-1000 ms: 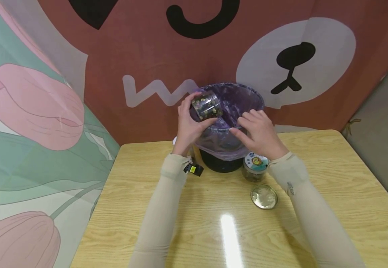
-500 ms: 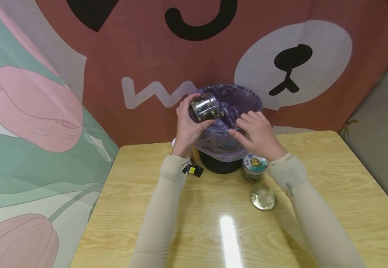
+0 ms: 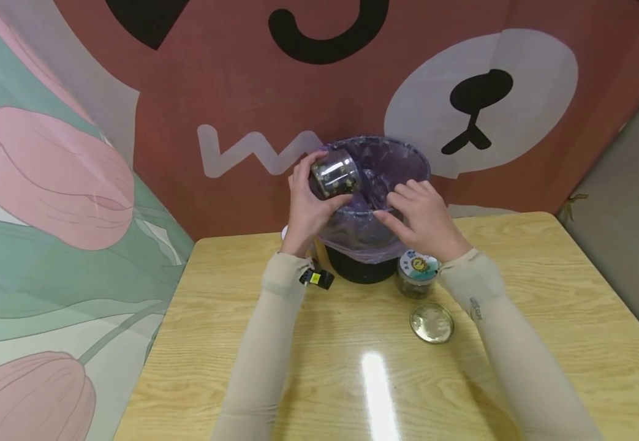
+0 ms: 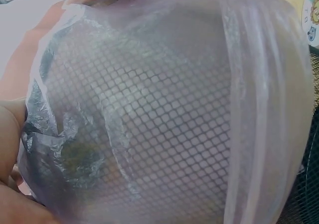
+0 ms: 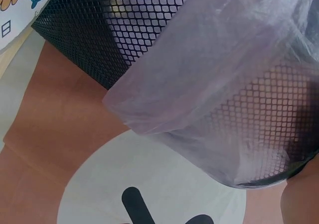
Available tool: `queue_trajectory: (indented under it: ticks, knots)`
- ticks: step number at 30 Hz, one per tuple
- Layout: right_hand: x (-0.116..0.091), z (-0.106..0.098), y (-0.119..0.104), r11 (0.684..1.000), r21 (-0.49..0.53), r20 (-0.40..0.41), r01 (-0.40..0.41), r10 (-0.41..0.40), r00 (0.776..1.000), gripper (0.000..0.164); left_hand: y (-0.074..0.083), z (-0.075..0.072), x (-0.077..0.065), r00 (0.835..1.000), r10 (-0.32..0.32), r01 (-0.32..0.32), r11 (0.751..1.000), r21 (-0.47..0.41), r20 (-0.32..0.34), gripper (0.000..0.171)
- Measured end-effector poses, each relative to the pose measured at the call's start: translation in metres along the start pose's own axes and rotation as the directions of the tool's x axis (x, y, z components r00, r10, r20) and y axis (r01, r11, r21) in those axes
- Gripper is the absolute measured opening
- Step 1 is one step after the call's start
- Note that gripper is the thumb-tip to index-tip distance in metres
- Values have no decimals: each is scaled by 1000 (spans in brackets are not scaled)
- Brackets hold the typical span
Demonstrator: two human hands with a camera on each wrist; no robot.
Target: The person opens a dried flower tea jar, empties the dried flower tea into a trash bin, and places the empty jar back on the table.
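Observation:
Tilted on its side over the trash bin (image 3: 363, 272), a clear jar (image 3: 334, 174) with small pale yellowish bits inside is gripped by my left hand (image 3: 309, 211). Its mouth points right, into the bin. A translucent purple trash bag (image 3: 360, 236) lines the black mesh bin and folds over its rim. On the near right rim my right hand (image 3: 424, 220) grips the bag-covered edge, thumb outside and fingers curled over. The left wrist view shows the bag (image 4: 164, 109) over mesh, with parts of fingers (image 4: 15, 204) at the left edge. The jar is not recognisable in the wrist views.
A lidded jar (image 3: 417, 285) with a cartoon lid stands right of the bin. In front of it a round gold lid (image 3: 432, 323) lies on the wooden table (image 3: 231, 355). A black item with a yellow label (image 3: 318, 278) is beside my left wrist. A printed cloth wall (image 3: 231, 73) rises behind.
The pale bits in the jar have shifted toward its mouth and look fewer now. Both hands keep nearly the same place; the view shifts slightly.

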State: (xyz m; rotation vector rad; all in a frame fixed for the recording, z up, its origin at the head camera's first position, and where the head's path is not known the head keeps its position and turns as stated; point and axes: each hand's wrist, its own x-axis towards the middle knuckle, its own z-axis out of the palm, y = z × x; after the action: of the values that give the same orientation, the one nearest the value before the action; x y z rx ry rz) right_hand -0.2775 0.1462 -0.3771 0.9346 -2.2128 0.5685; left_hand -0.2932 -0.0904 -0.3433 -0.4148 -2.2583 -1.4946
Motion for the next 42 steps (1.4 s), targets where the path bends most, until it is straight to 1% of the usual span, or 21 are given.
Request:
queue_trajectory:
  ticks: [7, 19, 27, 32, 42]
  knots:
    - [-2, 1, 0, 1000, -3, 2, -6, 6, 1000, 66, 1, 0, -2, 1000, -19, 19, 1000, 3, 7, 87]
    - [-2, 0, 0, 1000, -5, -4, -3, 3, 1000, 66, 2, 2, -1, 1000, -19, 19, 1000, 4, 3, 87]
    - [1, 1, 0, 1000, 3, -7, 7, -7, 1000, 64, 1, 0, 2, 1000, -25, 25, 999, 32, 4, 86]
    - [1, 1, 0, 1000, 1, -7, 2, -2, 1000, 66, 3, -1, 2, 999, -32, 31, 999, 44, 20, 86]
    - [0, 1, 1, 1000, -1, -7, 2, -2, 1000, 65, 4, -1, 3, 998, -43, 41, 998, 51, 44, 94]
